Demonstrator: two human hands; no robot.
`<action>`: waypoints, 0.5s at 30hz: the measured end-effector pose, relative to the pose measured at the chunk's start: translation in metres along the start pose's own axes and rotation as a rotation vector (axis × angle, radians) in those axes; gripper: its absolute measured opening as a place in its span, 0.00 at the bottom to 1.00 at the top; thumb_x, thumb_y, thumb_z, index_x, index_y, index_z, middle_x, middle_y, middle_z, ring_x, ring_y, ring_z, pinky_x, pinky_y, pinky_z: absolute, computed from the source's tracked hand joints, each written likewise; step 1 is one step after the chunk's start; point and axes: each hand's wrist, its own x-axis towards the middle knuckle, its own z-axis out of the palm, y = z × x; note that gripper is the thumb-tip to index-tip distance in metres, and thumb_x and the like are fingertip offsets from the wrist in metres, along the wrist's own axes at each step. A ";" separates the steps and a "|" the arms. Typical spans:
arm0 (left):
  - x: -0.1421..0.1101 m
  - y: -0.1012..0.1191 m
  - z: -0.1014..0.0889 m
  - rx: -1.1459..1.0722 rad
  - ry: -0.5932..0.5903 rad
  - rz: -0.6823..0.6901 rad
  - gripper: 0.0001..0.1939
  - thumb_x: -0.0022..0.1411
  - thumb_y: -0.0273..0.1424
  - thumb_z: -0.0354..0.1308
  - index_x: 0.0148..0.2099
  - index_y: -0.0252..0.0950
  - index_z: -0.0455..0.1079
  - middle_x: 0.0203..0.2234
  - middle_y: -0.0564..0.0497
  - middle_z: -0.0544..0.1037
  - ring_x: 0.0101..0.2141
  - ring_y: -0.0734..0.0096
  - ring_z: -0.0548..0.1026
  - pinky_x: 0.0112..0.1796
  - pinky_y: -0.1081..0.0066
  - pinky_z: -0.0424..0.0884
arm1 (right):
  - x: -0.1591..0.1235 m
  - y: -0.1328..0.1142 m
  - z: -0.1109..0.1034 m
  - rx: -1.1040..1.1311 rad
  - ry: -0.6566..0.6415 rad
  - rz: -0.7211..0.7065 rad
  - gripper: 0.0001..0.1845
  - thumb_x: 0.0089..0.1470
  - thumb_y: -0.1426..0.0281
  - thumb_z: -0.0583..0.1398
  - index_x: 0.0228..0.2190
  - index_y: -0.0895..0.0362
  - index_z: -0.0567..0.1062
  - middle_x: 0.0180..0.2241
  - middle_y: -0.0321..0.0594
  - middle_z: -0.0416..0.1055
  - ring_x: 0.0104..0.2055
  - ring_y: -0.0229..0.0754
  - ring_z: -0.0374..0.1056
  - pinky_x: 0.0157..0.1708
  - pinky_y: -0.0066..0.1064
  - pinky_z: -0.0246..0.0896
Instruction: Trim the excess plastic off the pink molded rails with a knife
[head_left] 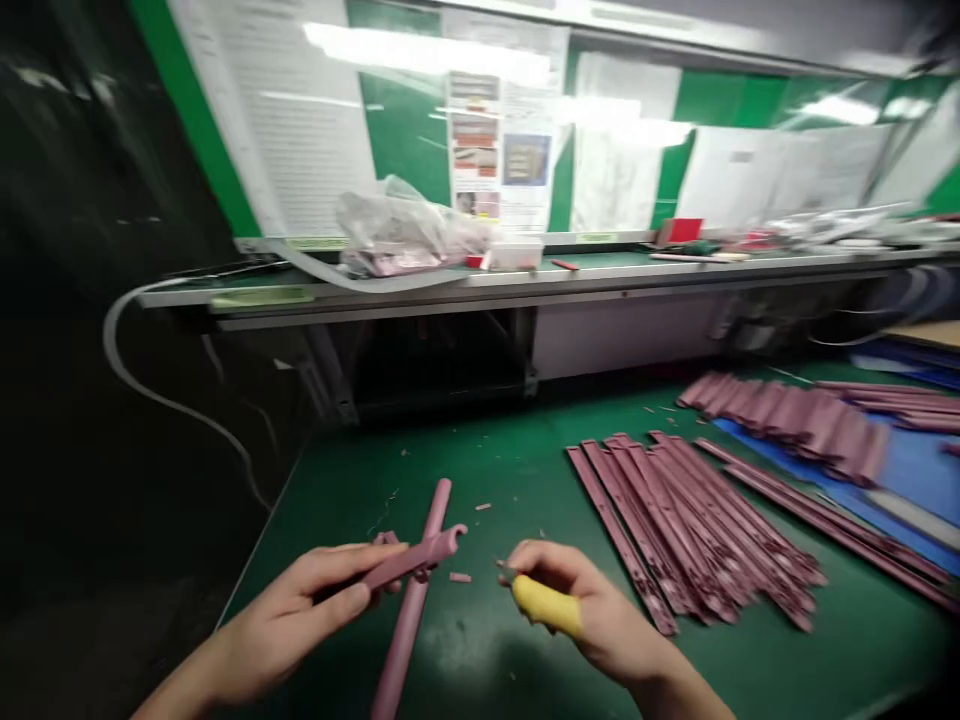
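My left hand (300,615) is closed around a mauve plastic part (409,562) with a hooked, C-shaped end. That end points to the right, towards my other hand. Beneath the part, a long mauve rod (409,625) runs slantwise over the green table; whether the two touch I cannot tell. My right hand (577,605) is pinched around a small grey blade-like tool (507,572), mostly hidden by the fingers. A yellow cover (547,605) wraps what looks like the thumb. Small mauve scraps (460,577) lie between the hands.
Many long mauve strips (675,520) are fanned out on the green table (525,660) at the right. Behind them, more mauve pieces (795,420) rest on a blue sheet (926,470). A shelf (570,275) across the back carries a clear plastic bag (409,225).
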 end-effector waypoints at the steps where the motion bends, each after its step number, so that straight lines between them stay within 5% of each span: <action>1: -0.003 0.009 -0.004 0.033 -0.011 -0.001 0.18 0.63 0.37 0.55 0.54 0.44 0.72 0.49 0.45 0.75 0.49 0.51 0.71 0.47 0.59 0.70 | 0.001 -0.010 0.001 -0.004 -0.017 -0.056 0.08 0.55 0.64 0.63 0.36 0.54 0.76 0.35 0.37 0.67 0.33 0.34 0.61 0.34 0.26 0.57; 6: 0.002 0.041 -0.001 0.116 -0.148 0.099 0.19 0.66 0.38 0.49 0.55 0.42 0.72 0.39 0.43 0.79 0.38 0.58 0.75 0.45 0.60 0.70 | 0.001 -0.046 0.025 -0.060 -0.087 -0.228 0.11 0.57 0.64 0.62 0.43 0.48 0.77 0.36 0.38 0.65 0.37 0.38 0.60 0.38 0.30 0.58; 15: 0.003 0.036 0.003 0.046 -0.165 0.127 0.18 0.66 0.36 0.51 0.55 0.44 0.73 0.42 0.42 0.79 0.39 0.57 0.76 0.39 0.63 0.73 | 0.000 -0.046 0.030 0.039 -0.203 -0.167 0.16 0.58 0.68 0.61 0.48 0.44 0.75 0.37 0.37 0.63 0.37 0.36 0.60 0.37 0.29 0.57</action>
